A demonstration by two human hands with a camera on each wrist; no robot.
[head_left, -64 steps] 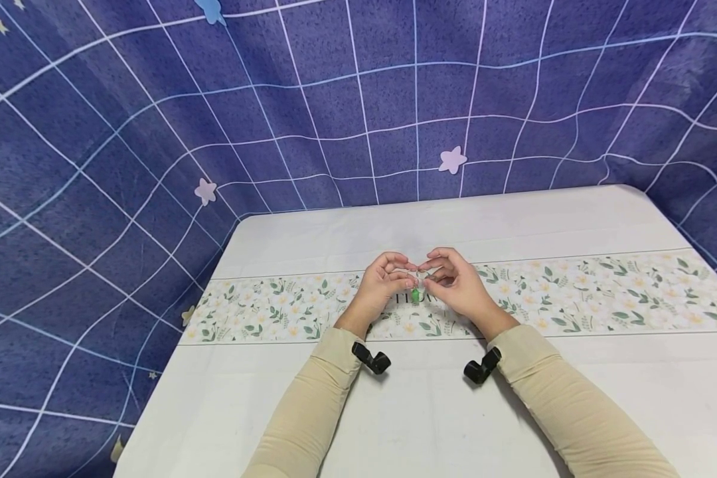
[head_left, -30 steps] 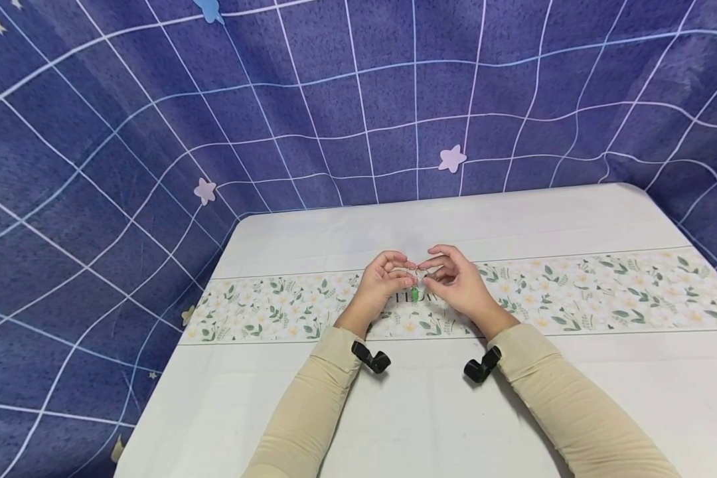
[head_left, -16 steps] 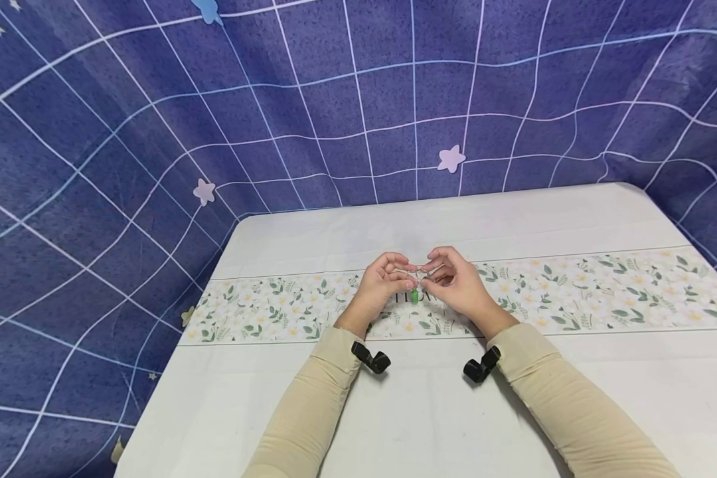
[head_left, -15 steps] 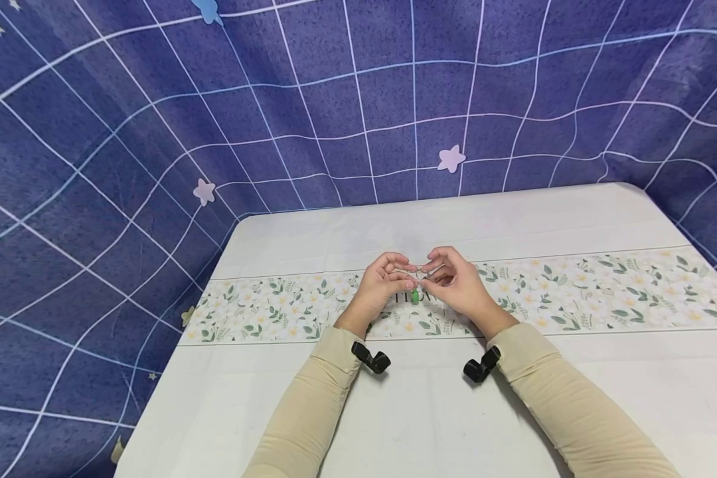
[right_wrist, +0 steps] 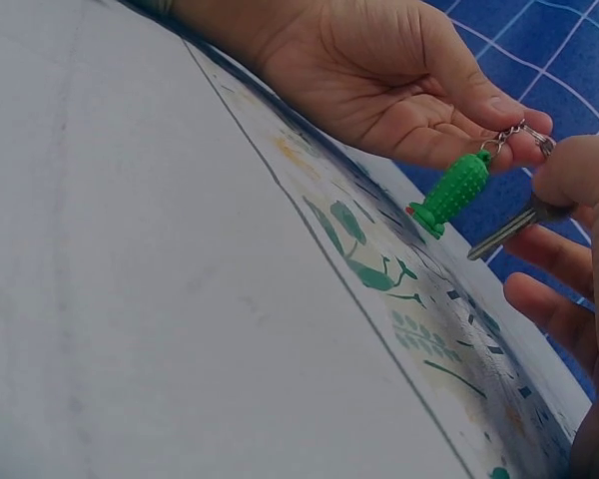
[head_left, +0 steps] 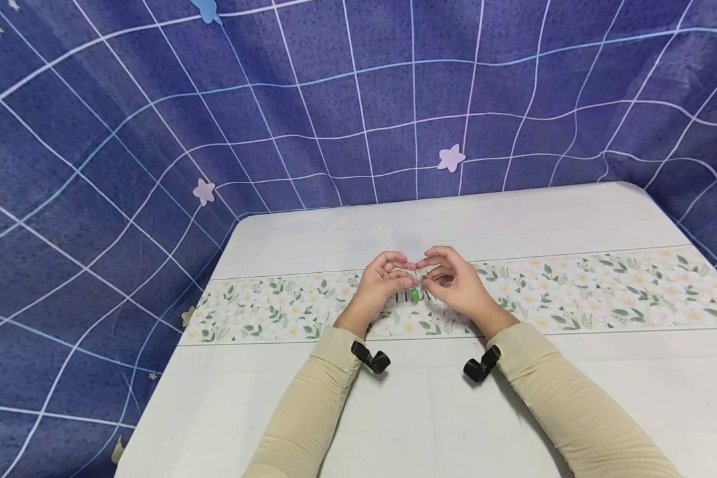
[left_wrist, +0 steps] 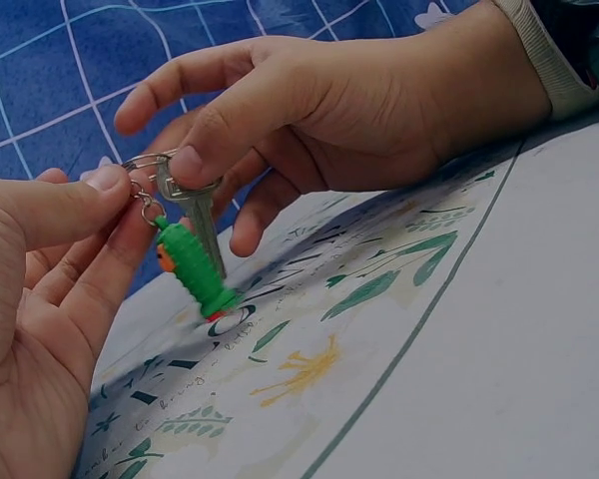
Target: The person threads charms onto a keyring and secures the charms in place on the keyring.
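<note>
My left hand (head_left: 380,284) pinches a split key ring with its short chain between thumb and fingers. From that chain dangles a green knobbly cactus-like keychain charm (left_wrist: 192,264) with a bit of orange and red. A metal key (left_wrist: 202,215) is pinched by the head between thumb and finger of my right hand (head_left: 459,284), its blade pointing down beside the charm. In the left wrist view the key's head lies right at the thin key ring (left_wrist: 145,160). Both hands meet over the printed strip, fingertips almost together; the right hand's other fingers are spread loosely.
Under the hands a white tablecloth (head_left: 430,411) covers the table, crossed by a floral strip (head_left: 561,292) with dark lettering. A blue curtain (head_left: 334,99) with a grid and stars hangs behind and to the left. Black wrist cameras (head_left: 372,358) sit on both sleeves.
Both hands stay at nearly the same place, with slight shifts of the right fingers around the key and ring. The green charm sways a little.
</note>
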